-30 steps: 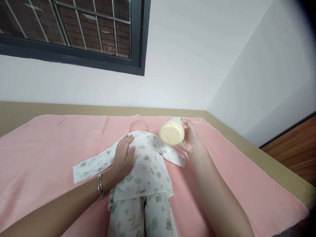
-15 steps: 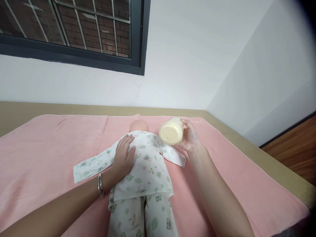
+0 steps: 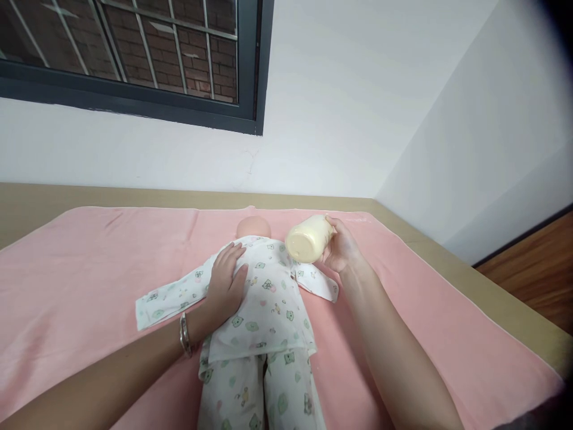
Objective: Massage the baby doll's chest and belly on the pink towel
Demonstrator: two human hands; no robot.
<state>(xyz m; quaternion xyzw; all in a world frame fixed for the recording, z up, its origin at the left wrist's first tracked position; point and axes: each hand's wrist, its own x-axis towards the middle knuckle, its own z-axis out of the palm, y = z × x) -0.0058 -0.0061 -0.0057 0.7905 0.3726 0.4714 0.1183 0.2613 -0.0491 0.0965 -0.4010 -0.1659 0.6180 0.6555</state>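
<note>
A plain room in a home, likely a bedroom or nursery corner: a pink blanket [image 3: 89, 269] spread across the lower frame, white walls [image 3: 358, 107] meeting at the right, a dark-framed barred window [image 3: 134, 54] upper left, wooden flooring [image 3: 532, 269] far right.

Doll [image 3: 262, 310] lies along the middle of the pink blanket [image 3: 80, 269], head toward the far edge; its sleeves spread left and right. Left hand [image 3: 224, 283] rests flat on the doll's back; right hand [image 3: 340, 248] holds a cream bottle [image 3: 307, 239] over the right sleeve. Blanket bare toward left edge and toward right edge. Wall closes off the far edge.
</note>
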